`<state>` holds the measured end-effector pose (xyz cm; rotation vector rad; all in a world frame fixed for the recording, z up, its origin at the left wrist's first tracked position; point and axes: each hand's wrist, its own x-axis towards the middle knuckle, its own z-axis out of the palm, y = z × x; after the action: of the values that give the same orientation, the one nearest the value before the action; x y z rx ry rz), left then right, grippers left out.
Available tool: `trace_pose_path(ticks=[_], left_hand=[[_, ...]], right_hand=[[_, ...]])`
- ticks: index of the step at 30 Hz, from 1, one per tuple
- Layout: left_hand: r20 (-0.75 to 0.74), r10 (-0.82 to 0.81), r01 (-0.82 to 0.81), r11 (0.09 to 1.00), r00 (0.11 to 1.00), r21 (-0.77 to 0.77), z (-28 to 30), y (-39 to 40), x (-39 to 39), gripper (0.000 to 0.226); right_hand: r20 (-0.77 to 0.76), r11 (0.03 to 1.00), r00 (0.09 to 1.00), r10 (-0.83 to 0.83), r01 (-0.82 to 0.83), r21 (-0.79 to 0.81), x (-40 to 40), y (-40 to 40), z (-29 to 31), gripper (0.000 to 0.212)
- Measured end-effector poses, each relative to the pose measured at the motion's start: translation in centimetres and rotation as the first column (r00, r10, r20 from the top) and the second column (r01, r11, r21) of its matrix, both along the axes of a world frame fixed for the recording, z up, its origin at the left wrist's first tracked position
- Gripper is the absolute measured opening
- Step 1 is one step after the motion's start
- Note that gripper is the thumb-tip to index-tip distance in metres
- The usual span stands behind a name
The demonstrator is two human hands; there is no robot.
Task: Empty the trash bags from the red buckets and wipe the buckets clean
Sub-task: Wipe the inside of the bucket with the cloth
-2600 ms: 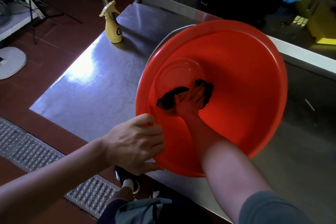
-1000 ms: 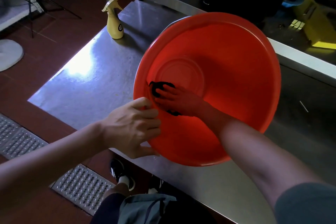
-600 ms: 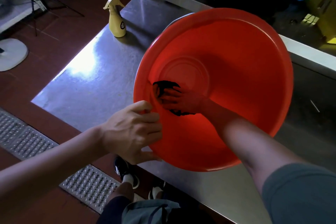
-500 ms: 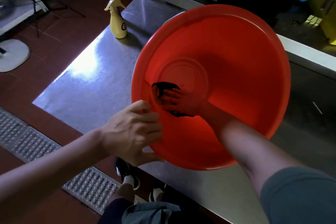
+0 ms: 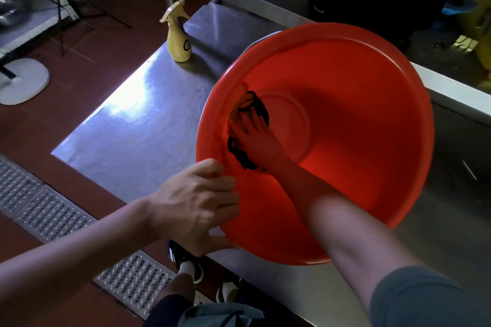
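- No trash bag shows inside the red bucket (image 5: 358, 119), so I judge the emptying of this one is done and I am in the wiping stage.
- The bucket sits on the steel table (image 5: 138, 125), near its front edge, tipped so its mouth faces me.
- My right hand (image 5: 255, 138) is deep inside, fingers spread fairly flat, pressing a dark cloth (image 5: 243, 156) against the left inner wall close to the base; a yellowish patch shows by my fingertips, and I cannot tell whether it is part of the cloth.
- My left hand (image 5: 196, 207) grips the near-left rim, fingers curled over the edge and thumb underneath, steadying the tilt.
- What is left, as I judge it: the far and right walls, the base, perhaps the outside. The task speaks of more than one bucket, but I see only this one.
- A yellow spray bottle (image 5: 179, 34) stands upright on the table, well apart from the bucket, behind and to the left.
- A metal floor grate (image 5: 53, 215) runs below the table edge, and my shoes (image 5: 191, 265) are at its foot.
- Nothing blocks my wiping arm; the tipped bucket near the edge could slip if my left hand eases off.
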<state>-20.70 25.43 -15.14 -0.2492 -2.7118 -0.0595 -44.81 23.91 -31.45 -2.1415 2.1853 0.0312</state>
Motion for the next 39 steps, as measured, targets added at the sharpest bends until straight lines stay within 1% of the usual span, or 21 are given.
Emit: trace_pose_path(ticks=[2,4,7,9,13,15,17,19,22,26,29,31,34,36,37,38,39], left_hand=[[0.008,0.002,-0.002,1.0,1.0,-0.016,-0.1,-0.4,0.4,0.052],[0.014,-0.009,0.009,0.999,1.0,-0.036,-0.3,-0.5,0.5,0.052],[0.015,-0.025,0.026,0.999,1.0,-0.045,-0.2,-0.4,0.4,0.051],[0.016,-0.029,0.029,0.999,0.999,-0.044,-0.1,-0.4,0.3,0.051],[0.02,-0.012,0.013,0.999,1.0,-0.045,-0.1,-0.3,0.5,0.051],[0.01,0.009,-0.008,0.999,1.0,-0.046,-0.2,-0.3,0.6,0.052],[0.002,0.026,-0.026,0.999,1.0,-0.037,-0.3,-0.2,0.8,0.053],[-0.006,0.028,-0.028,0.999,1.0,-0.031,-0.3,-0.3,0.7,0.053],[-0.014,-0.003,0.002,0.999,1.0,-0.048,0.0,-0.2,0.0,0.052],[-0.038,-0.042,0.04,0.997,0.998,-0.063,0.1,0.1,-0.8,0.051],[-0.054,-0.054,0.05,0.997,0.997,-0.066,0.0,0.1,-0.9,0.05],[-0.053,-0.057,0.053,0.996,0.997,-0.073,-0.2,0.1,-0.7,0.05],[-0.052,-0.049,0.044,0.995,0.997,-0.086,-0.6,0.2,-0.4,0.05],[-0.053,-0.053,0.049,0.995,0.997,-0.088,-0.6,0.4,-0.4,0.05],[-0.05,-0.059,0.055,0.995,0.997,-0.088,-0.5,0.4,-0.5,0.049],[-0.047,-0.065,0.061,0.995,0.997,-0.085,-0.4,0.5,-0.5,0.049],[-0.045,-0.07,0.066,0.994,0.997,-0.082,-0.4,0.4,-0.6,0.049]], right_hand=[[0.031,0.998,0.997,-0.065,0.064,0.009,-0.3,-0.4,0.2,0.066],[0.044,0.991,0.99,-0.134,0.134,0.002,-1.0,-0.8,0.2,0.066],[0.09,0.973,0.97,-0.226,0.23,-0.033,-2.2,-0.8,0.4,0.069],[0.127,0.952,0.945,-0.303,0.307,-0.017,-2.7,-0.5,0.7,0.073],[0.172,0.913,0.901,-0.399,0.408,-0.019,-3.7,0.1,0.6,0.073],[0.199,0.882,0.865,-0.461,0.471,-0.001,-4.1,0.8,0.5,0.073],[0.206,0.846,0.824,-0.528,0.531,0.045,-4.6,2.0,0.0,0.073],[0.202,0.823,0.801,-0.564,0.565,0.055,-5.3,3.2,-0.9,0.074],[0.205,0.799,0.774,-0.599,0.596,0.084,-5.7,4.4,-1.8,0.076],[0.223,0.759,0.727,-0.649,0.602,0.246,-4.6,6.1,-2.0,0.08],[0.233,0.727,0.695,-0.681,0.601,0.333,-3.5,6.4,-2.4,0.091],[0.236,0.701,0.667,-0.707,0.616,0.36,-2.7,6.2,-2.2,0.101],[0.25,0.706,0.67,-0.699,0.591,0.39,-1.2,6.2,-1.3,0.107],[0.273,0.712,0.668,-0.692,0.568,0.413,-0.1,6.1,-1.1,0.106],[0.285,0.717,0.669,-0.686,0.556,0.42,0.2,6.0,-1.2,0.102],[0.299,0.735,0.683,-0.666,0.534,0.417,0.4,5.9,-1.0,0.093],[0.312,0.761,0.708,-0.634,0.499,0.414,0.4,6.0,-0.5,0.08]])
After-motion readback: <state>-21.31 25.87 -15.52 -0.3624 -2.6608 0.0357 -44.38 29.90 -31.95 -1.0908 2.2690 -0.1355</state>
